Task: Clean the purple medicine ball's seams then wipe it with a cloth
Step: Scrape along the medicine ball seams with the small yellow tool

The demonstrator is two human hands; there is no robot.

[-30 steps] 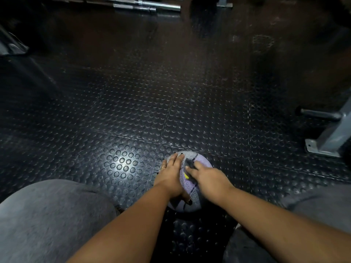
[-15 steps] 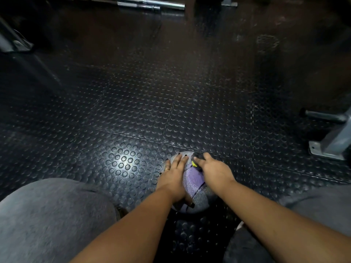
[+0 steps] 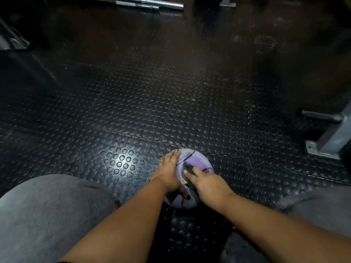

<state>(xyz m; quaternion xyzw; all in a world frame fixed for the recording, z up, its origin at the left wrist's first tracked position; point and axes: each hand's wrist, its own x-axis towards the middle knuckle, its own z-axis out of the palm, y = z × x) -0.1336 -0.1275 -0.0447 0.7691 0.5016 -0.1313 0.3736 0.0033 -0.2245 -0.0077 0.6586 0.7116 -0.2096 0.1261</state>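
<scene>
A purple medicine ball (image 3: 197, 160) with dark seams sits on the studded black floor between my knees. My left hand (image 3: 168, 172) lies flat against the ball's left side, fingers straight, thumb wrapped low on the near side. My right hand (image 3: 206, 182) grips a small dark brush (image 3: 188, 170) with a yellow part and presses it on the ball's top, near a seam. The brush is blurred and mostly hidden by my fingers.
Grey-trousered knees (image 3: 47, 211) frame the ball left and right. A grey metal rack foot with a black peg (image 3: 326, 137) stands at the right. Barbells (image 3: 150, 3) lie at the far top. The black studded rubber floor (image 3: 133, 111) stretches ahead.
My right hand drew the brush back from the ball's far top edge toward me along the seam. More of the ball's far right side shows. My left hand stays on the left side.
</scene>
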